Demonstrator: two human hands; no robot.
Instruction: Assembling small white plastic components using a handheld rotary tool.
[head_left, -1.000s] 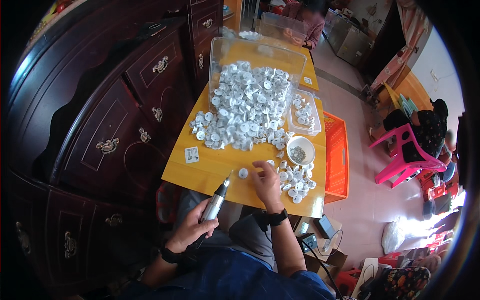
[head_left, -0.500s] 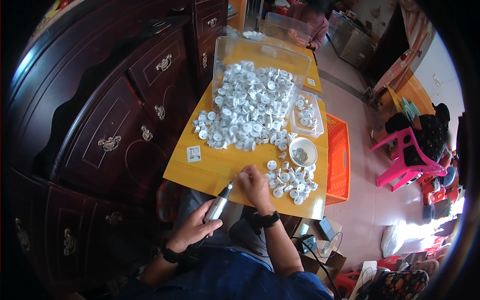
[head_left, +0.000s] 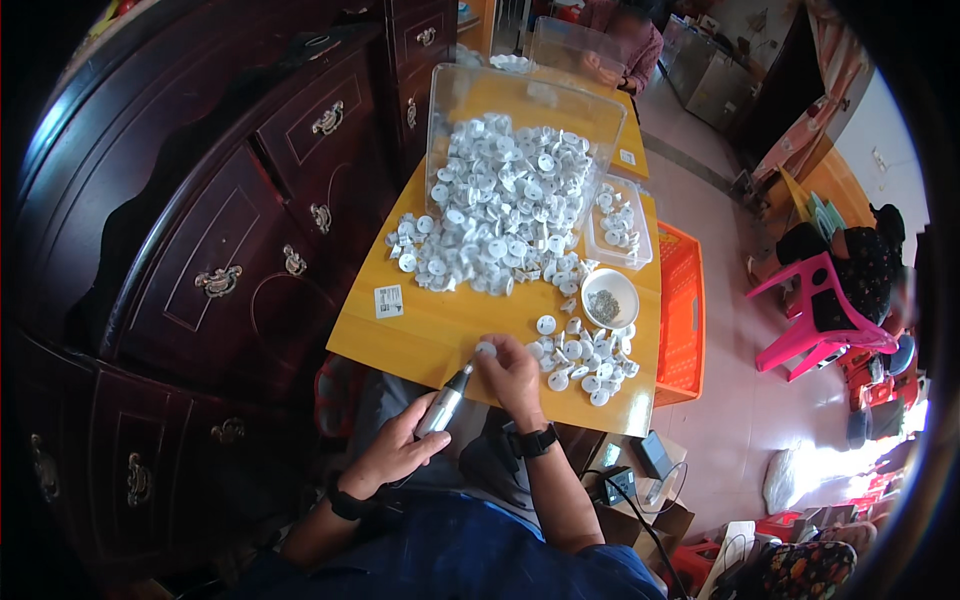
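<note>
My left hand (head_left: 395, 450) is wrapped round a silver and black electric screwdriver (head_left: 441, 412), its tip pointing up and away over the table's near edge. In my right hand (head_left: 512, 380), the thumb and fingers pinch a small white round plastic part (head_left: 486, 349) close to the screwdriver tip. Whether the tip touches the part is too small to tell. Right of that hand lies a loose group of similar white parts (head_left: 592, 362). Just beyond them is a white bowl (head_left: 628, 290) with small metal screws (head_left: 603, 305) in it.
A clear plastic bin (head_left: 610, 130) lies with a big heap of white parts (head_left: 510, 200) spilling onto the yellow table (head_left: 400, 335). Beside it stand a small clear tray (head_left: 640, 262) and an orange crate (head_left: 682, 310). Dark drawers (head_left: 200, 230) line the left. Another person (head_left: 640, 50) sits at the far end.
My right hand has shifted slightly, and the white part in its fingers shows more clearly. The screwdriver has moved a little to the right and stands a bit steeper.
</note>
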